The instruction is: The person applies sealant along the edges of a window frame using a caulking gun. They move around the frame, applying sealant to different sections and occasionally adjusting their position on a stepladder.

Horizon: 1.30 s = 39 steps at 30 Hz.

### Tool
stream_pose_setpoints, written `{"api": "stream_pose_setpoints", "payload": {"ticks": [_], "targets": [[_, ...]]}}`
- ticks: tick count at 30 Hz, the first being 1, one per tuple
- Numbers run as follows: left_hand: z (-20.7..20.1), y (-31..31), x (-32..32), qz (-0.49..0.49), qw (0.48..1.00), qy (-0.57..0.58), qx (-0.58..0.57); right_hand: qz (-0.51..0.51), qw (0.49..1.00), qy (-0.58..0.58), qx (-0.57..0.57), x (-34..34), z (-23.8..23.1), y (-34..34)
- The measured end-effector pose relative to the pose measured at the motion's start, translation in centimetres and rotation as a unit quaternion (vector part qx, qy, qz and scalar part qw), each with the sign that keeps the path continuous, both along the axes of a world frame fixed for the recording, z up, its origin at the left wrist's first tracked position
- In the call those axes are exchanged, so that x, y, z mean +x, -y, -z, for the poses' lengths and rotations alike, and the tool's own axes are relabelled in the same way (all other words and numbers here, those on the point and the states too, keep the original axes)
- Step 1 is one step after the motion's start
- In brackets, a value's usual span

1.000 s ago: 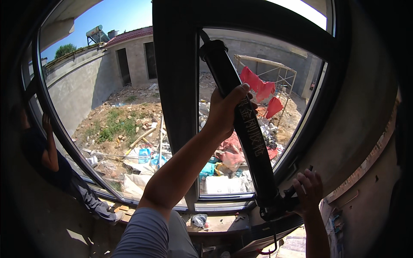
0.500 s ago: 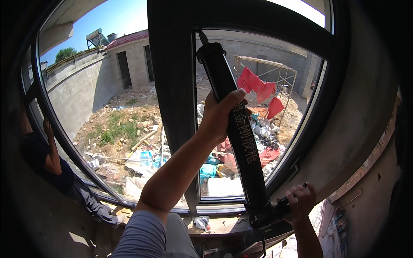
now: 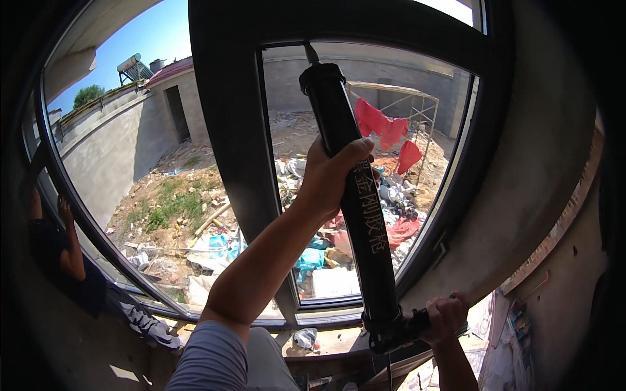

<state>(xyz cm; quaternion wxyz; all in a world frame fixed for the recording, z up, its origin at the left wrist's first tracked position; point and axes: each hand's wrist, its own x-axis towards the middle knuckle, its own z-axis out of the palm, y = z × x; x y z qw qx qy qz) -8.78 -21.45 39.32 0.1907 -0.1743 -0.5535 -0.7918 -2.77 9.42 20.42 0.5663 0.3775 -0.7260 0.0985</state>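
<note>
A long black caulking gun stands nearly upright in front of me, tilted a little, its nozzle pointing up. The nozzle tip meets the top edge of the pane in the dark window frame, just right of the upper left corner. Around the middle of the barrel my left hand is wrapped, thumb across the front. Low on the right, my right hand grips the gun's handle. From the gun's rear end a thin rod sticks down.
Beyond the glass lies a rubble-strewn yard with red cloths on a metal rack. Another person in dark clothes stands at the far left by the window. A plastic bag lies on the sill. A window handle juts from the frame's right side.
The nozzle tip has shifted right along the pane's top edge, away from the corner. My view has turned slightly to the right. Both hands keep their hold.
</note>
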Motion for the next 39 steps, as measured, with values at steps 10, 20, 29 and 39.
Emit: {"api": "stream_pose_setpoints", "payload": {"ticks": [10, 20, 29, 39], "targets": [[-0.3, -3.8, -1.9, 0.029, 0.999, 0.0, -0.02, 0.008, 1.0, 0.005, -0.027, -0.4, 1.6, -2.9], [-0.5, -8.1, -4.4, 0.047, 0.998, -0.014, -0.029, 0.018, 0.999, -0.016, -0.033, -1.8, 2.2, -7.5], [-0.7, -9.4, -5.0, 0.039, 0.999, -0.006, -0.023, 0.042, 0.999, 0.028, 0.01, -2.0, -0.5, -8.6], [-0.8, -10.8, -5.7, 0.045, 0.999, -0.007, -0.006, 0.049, 0.999, -0.012, -0.019, -2.9, -0.7, -9.8]]}}
